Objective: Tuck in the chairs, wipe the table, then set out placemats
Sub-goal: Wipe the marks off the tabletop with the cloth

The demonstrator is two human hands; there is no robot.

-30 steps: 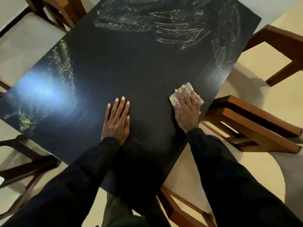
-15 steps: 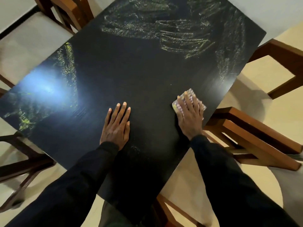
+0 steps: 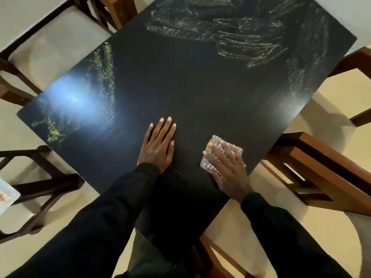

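Pressing the checked cloth (image 3: 215,141) flat against the black table (image 3: 190,87) near its edge at about five o'clock, I have my right hand (image 3: 227,170) laid over it with the fingers straight, not curled round it. My left hand (image 3: 157,146) lies palm-down on the bare top just beside the cloth, at its nine o'clock, fingers straight and close together. Pale streaks (image 3: 241,43) mark the surface from twelve to two o'clock, and a wooden chair (image 3: 321,165) stands just off the edge at four o'clock.
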